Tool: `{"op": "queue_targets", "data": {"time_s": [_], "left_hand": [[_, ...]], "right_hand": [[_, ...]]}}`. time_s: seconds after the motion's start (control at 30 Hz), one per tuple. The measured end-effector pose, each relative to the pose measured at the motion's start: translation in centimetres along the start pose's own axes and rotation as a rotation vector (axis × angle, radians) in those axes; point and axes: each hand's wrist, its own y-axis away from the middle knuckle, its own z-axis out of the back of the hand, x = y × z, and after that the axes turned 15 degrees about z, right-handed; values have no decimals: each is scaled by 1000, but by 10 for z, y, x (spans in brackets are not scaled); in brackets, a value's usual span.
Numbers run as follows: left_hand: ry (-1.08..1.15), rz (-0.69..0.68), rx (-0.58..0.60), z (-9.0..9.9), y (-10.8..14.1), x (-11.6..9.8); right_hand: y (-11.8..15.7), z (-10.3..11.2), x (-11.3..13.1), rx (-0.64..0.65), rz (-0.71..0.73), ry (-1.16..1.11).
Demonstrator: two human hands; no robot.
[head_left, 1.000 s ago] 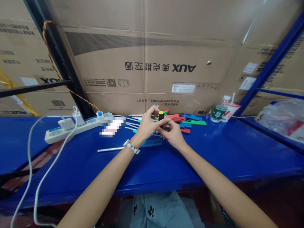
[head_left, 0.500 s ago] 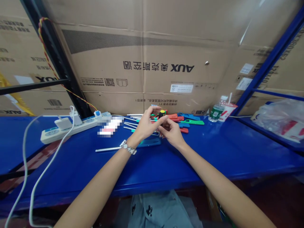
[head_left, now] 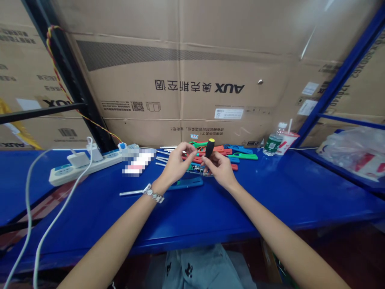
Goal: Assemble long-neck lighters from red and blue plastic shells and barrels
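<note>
Between the fingers of my right hand (head_left: 219,166) is a screwdriver (head_left: 209,148) with a black handle and yellow cap, held roughly upright. My left hand (head_left: 179,161) is just left of it, fingers curved and apart, with nothing visible in them. Behind and beneath both hands lie several lighters with long metal tubes and coloured handles, among them a red one (head_left: 225,151), a green one (head_left: 245,156) and a blue one (head_left: 239,149). Nearer me, a blue lighter (head_left: 188,183) lies partly behind my left wrist, its metal tube pointing left.
A white power strip (head_left: 66,172) with plugs and cables lies at the left of the blue table (head_left: 258,200). Toward the back right stand a bottle (head_left: 273,143) and a cup (head_left: 287,143). Large cardboard (head_left: 135,88) rises behind. A plastic bag (head_left: 357,152) lies far right.
My left hand has moved left, away from the screwdriver and my right hand. The screwdriver's handle now shows more fully and leans slightly right.
</note>
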Motion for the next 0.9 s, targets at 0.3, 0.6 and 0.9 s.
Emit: {"op": "queue_targets", "data": {"time_s": [0.3, 0.6, 0.9], "left_hand": [[-464, -49, 446, -4, 14, 20], [-494, -9, 488, -10, 9, 17], [-502, 31, 468, -9, 11, 16]], "right_hand": [[18, 46, 12, 113, -163, 709], [23, 52, 14, 419, -359, 1191], [27, 53, 15, 426, -284, 1266]]}}
